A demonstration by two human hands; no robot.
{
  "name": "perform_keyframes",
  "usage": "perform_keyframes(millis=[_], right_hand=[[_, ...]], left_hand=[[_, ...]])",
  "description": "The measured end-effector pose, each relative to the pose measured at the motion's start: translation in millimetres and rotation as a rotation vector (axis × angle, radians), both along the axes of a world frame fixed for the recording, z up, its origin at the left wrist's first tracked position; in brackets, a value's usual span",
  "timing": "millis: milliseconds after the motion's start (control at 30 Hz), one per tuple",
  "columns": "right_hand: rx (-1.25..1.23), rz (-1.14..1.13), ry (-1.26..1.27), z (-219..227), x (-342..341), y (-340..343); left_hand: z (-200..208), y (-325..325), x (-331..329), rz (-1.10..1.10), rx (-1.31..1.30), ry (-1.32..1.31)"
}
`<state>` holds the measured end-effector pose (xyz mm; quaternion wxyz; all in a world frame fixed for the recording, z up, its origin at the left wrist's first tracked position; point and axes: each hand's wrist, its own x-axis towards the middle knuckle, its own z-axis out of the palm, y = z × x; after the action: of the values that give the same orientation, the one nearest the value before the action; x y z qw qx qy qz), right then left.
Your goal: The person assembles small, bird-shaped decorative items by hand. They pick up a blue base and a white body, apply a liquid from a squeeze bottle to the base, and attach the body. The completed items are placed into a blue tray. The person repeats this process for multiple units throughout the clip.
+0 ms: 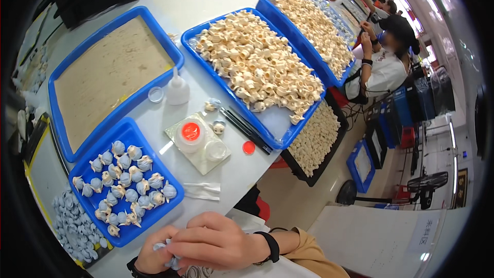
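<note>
Both my hands are at the lower edge, pressed together around a small doll head part with pale blue hair (172,261). My left hand (150,253) curls around it from the left. From the right, my right hand (218,242) closes over it, and its fingers hide most of the piece. Just beyond my left hand stands a small blue tray (172,211) with several cream doll heads (135,153) wearing blue hair. Loose blue hair pieces (77,224) lie heaped to the left of that tray.
Cream head parts (257,56) fill a blue tray; another blue tray (293,25) stands behind it. A squeeze bottle (177,90), red-topped jar (189,136), brushes (244,129) and two heads lie mid-table. A sand-coloured blue-rimmed tray (116,67) sits left. A co-worker (383,67) sits far right.
</note>
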<state>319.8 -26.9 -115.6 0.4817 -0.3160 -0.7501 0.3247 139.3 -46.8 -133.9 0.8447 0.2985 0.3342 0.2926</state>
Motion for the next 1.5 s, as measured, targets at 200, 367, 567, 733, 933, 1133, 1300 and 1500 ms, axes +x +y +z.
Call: perform_keyframes(millis=[200, 367, 567, 733, 933, 1133, 1300, 1500], right_hand=[[-0.05, 0.04, 0.085, 3.2, 7.0, 3.7], [-0.019, -0.85, -0.116, 25.6, 114.4, 27.9], [-0.09, -0.935, -0.883, -20.7, 180.7, 74.1], [-0.181, -1.005, -0.916, -40.3, 187.8, 80.2], [-0.082, -0.96, -0.68, -30.9, 169.7, 72.9], [-0.226, -0.085, 0.215, 3.9, 66.1, 20.7], [-0.389, 0.16, 0.074, 3.2, 33.4, 26.2], [-0.267, 0.131, -0.124, 7.5, 21.4, 17.5]], left_hand=[[4.6, -2.7, 9.8, -0.002, 0.081, -0.02], [-1.0, 5.3, 22.1, 0.142, 0.047, -0.263], [1.6, 5.3, 11.5, 0.139, -0.125, -0.232], [-1.7, 11.0, 12.2, 0.128, -0.184, -0.236], [1.2, 11.3, 12.7, 0.107, -0.119, -0.202], [-1.8, 11.5, 16.7, 0.104, -0.141, -0.229], [-5.4, 11.0, 16.8, 0.107, -0.228, -0.251], [-0.1, 9.8, 17.3, 0.127, -0.26, -0.149]])
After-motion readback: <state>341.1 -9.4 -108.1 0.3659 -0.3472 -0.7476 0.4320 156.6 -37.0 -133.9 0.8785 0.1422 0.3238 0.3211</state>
